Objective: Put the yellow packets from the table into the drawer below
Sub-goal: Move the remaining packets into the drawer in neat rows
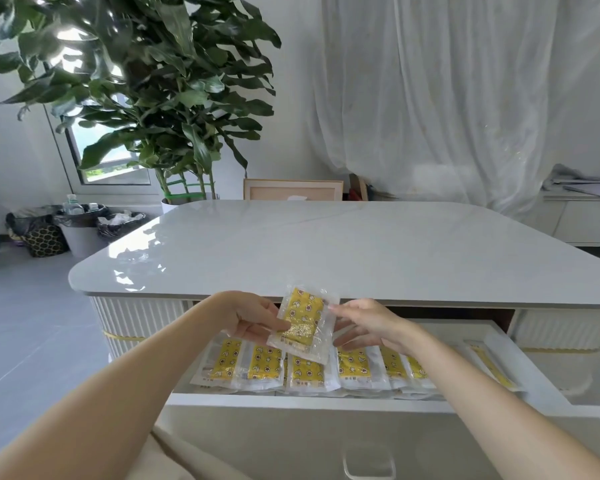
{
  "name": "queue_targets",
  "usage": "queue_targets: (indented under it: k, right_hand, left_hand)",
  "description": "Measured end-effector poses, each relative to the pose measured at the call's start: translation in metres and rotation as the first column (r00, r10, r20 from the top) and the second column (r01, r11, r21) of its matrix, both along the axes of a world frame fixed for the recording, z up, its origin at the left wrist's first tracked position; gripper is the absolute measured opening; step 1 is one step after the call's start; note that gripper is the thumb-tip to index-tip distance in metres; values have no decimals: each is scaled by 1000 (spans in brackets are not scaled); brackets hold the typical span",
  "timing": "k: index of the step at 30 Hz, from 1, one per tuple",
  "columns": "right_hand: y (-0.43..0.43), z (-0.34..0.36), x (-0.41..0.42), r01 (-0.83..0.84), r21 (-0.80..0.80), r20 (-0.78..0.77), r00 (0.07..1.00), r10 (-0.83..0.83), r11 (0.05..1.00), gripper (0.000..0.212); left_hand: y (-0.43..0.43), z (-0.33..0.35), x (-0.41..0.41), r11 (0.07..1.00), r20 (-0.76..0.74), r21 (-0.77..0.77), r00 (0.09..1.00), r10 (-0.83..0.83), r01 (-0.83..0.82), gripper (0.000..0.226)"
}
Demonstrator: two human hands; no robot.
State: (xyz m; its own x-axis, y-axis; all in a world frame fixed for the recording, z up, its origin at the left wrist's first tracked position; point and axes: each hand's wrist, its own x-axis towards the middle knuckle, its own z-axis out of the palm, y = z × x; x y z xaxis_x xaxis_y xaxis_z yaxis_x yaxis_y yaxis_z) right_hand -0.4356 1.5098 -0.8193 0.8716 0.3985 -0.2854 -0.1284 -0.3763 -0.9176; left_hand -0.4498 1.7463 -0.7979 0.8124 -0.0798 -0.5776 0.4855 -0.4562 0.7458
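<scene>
One packet point(303, 320) is up in both hands, tilted, over the open drawer point(291, 402) and just below the near edge of the counter point(326, 251). From where I watch, the left hand point(253, 317) pinches the packet's lower left side, thumb on top and fingers tucked beneath. The right hand point(368, 323) reaches in from 3 o'clock with its fingers fairly straight and spread, and the index tip touches the packet's upper right edge. Under the hands I see a row point(305, 370) of yellow packets lying flat in the drawer, side by side and partly overlapping. A stray packet point(492, 367) lies apart from them toward the drawer's 3 o'clock end. Beyond the counter stand a plant point(153, 81) at 11 o'clock and a curtain point(447, 98) at 1 o'clock. Bins point(80, 226) sit on the floor at 9 o'clock.
</scene>
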Motion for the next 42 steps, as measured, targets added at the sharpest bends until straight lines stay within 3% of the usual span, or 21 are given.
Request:
queue_targets:
  k: [3, 6, 9, 11, 15, 22, 29, 32, 34, 36, 38, 42]
  right_hand:
    - [-2, -10, 3, 28, 49, -39, 999, -26, 998, 26]
    - [-7, -20, 9, 18, -33, -113, 993, -22, 999, 15]
    - [-5, -33, 14, 3, -162, -167, 985, -31, 987, 22]
    - [5, -40, 17, 20, -207, -159, 986, -54, 978, 27]
    - [33, -45, 24, 20, -242, -96, 994, -44, 970, 29]
    - [65, -60, 40, 59, -342, -56, 995, -83, 938, 36]
    - [71, -67, 44, 44, -324, -98, 992, -80, 945, 26]
    - [67, -67, 45, 48, -380, -48, 996, -72, 924, 22]
    - [63, -65, 43, 41, -512, 100, 995, 12, 858, 17]
    - [59, -59, 36, 16, -594, 219, 965, 142, 805, 35]
    - [56, -58, 29, -96, -639, 223, 926, 304, 763, 58]
    - [54, -65, 22, -275, -778, 85, 844, 529, 564, 69]
  left_hand:
    - [-8, -5, -3, 997, -29, 64, 998, -50, 51, 29]
    - [-20, -8, -9, 985, -88, 119, 989, -118, 128, 15]
    - [-28, -15, -11, 959, -144, 212, 977, -157, 186, 43]
    - [-31, -19, -11, 942, -160, 270, 974, -160, 199, 42]
    - [-25, -32, -4, 908, -111, 389, 986, -125, 159, 36]
    - [-13, -58, 5, 865, 50, 498, 993, -104, 66, 50]
    - [-17, -62, 6, 827, 22, 544, 982, -186, 144, 55]
    - [-17, -64, 6, 731, 42, 652, 952, -302, 203, 60]
    - [-17, -65, 5, 641, 40, 719, 905, -423, 268, 64]
    - [-18, -67, 2, 539, -4, 764, 839, -544, 353, 69]
    - [-19, -68, 0, 451, -76, 785, 789, -610, 424, 73]
    - [-22, -71, -3, 325, -187, 809, 738, -649, 490, 78]
